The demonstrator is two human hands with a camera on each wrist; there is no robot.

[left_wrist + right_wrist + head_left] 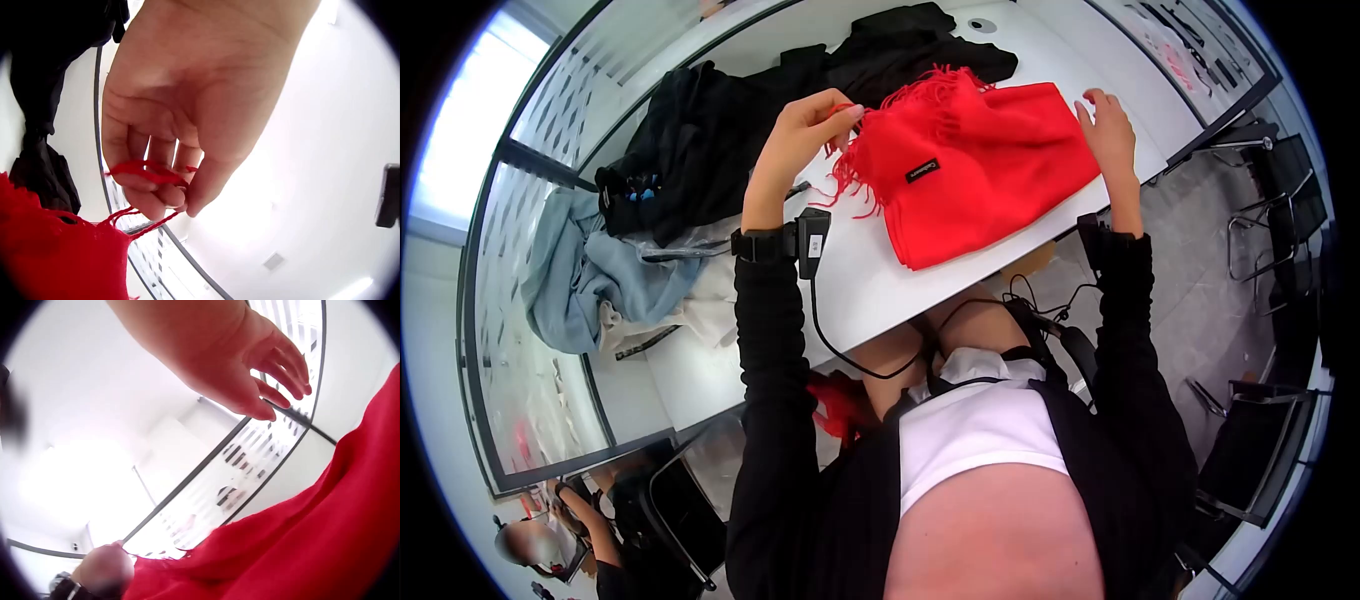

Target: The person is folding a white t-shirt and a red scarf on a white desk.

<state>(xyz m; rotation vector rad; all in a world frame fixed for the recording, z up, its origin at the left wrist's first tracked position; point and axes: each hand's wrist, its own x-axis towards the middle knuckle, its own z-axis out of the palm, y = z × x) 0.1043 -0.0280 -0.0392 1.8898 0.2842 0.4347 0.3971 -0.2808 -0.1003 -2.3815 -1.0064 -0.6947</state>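
A red fringed scarf (990, 170) with a small black label lies folded on the white table. My left hand (812, 128) is at its left end, pinching a few strands of the fringe between thumb and fingers. In the left wrist view those twisted red strands (153, 231) run from the scarf's edge up to the fingertips of the left hand (181, 106). Off the scarf's right edge, my right hand (1108, 130) hovers with relaxed, spread fingers. Nothing is in the right hand (244, 362) in the right wrist view; the red cloth (300, 544) lies below it.
Black clothing (680, 140) is heaped along the back and left of the table (850, 290). A light blue garment (590, 270) and a cream cloth (700, 310) lie at the left. A cable (830, 345) hangs from the left wrist camera. Black chairs (1260, 440) stand at the right.
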